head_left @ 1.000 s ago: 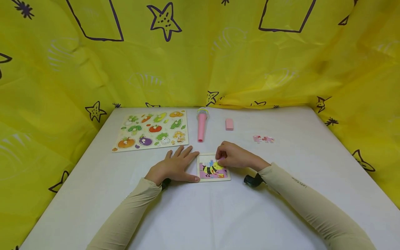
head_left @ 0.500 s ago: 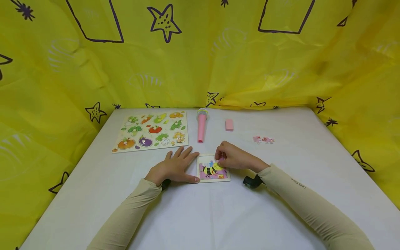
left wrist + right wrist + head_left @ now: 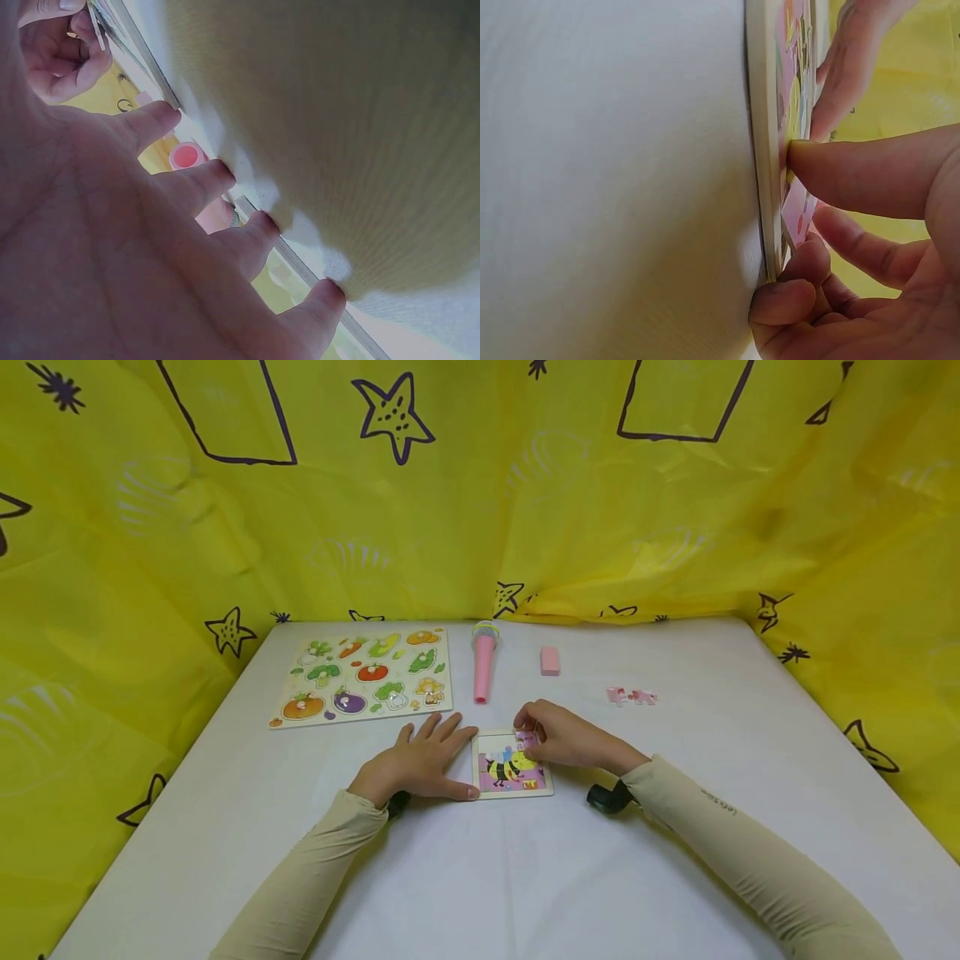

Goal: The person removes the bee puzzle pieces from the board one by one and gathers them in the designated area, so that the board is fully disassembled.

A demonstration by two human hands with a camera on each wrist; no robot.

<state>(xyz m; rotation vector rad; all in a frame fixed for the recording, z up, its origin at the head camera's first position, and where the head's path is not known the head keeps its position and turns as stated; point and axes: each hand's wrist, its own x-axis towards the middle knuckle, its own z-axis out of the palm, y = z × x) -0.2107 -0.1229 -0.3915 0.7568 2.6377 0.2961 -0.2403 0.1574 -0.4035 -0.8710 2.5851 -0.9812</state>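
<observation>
A small framed jigsaw puzzle [image 3: 513, 783] with a bee picture lies on the table between the hands. My left hand [image 3: 420, 762] rests on its left side with fingers spread, thumb at the near left corner and index finger at the far left corner. My right hand [image 3: 566, 735] is over the puzzle's right side, thumb and curled fingers around a pink puzzle piece [image 3: 527, 740] at the far right corner. In the right wrist view this puzzle piece [image 3: 801, 214] tilts up out of the frame, and the thumb [image 3: 840, 171] presses on the picture beside it.
A vegetable peg puzzle board [image 3: 363, 677] lies at the back left. Beyond the puzzle are a pink toy microphone [image 3: 484, 668] and a pink block [image 3: 551, 661]. Loose pink puzzle pieces [image 3: 632, 696] lie to the right. A yellow patterned curtain [image 3: 480, 510] encloses the table.
The right fingers have shifted slightly, and more of the pink piece shows in the far right corner of the frame. The left hand has stayed in place.
</observation>
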